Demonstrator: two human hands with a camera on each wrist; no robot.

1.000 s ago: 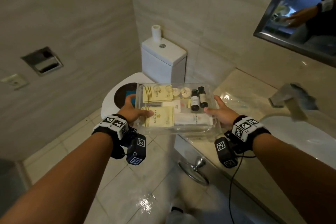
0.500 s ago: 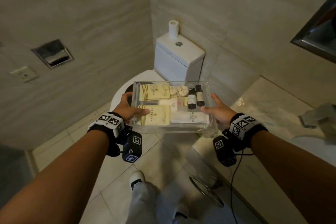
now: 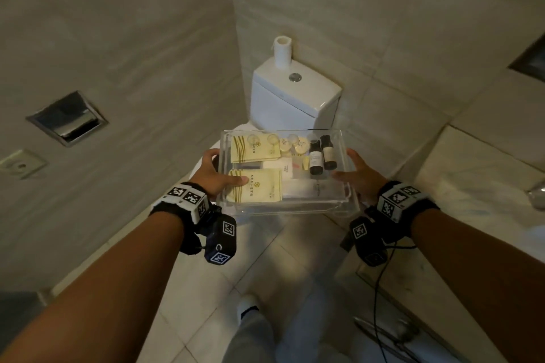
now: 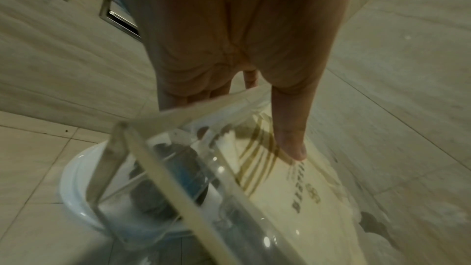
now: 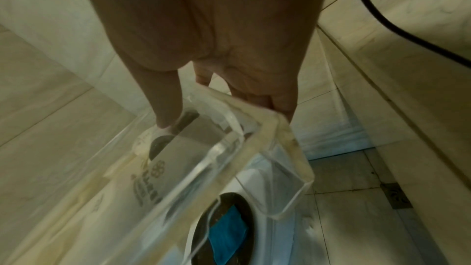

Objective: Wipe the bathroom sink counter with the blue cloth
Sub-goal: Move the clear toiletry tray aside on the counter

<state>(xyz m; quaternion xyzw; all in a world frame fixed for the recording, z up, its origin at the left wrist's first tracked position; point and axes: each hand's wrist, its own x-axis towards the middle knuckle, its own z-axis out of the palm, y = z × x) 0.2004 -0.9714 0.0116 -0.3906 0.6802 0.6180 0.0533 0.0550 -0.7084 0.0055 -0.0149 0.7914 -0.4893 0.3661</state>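
Both my hands carry a clear acrylic tray of toiletries: yellow packets, two small dark bottles and round soaps. My left hand grips its left side, thumb over the rim onto a yellow packet. My right hand grips the right side, thumb inside the rim. The tray hangs above the toilet lid. The blue cloth lies folded on a dark round pad on that lid, below the tray; in the left wrist view the blue cloth shows blurred through the tray. The sink counter is at the right.
A white toilet tank with a paper roll stands in the corner ahead. A recessed paper holder sits in the left wall. A faucet shows at the right edge. My legs and a shoe are on the tiled floor.
The tray has travelled left, off the counter's end to above the toilet. The view has turned left with it, so mirror and sink have slid out of sight.
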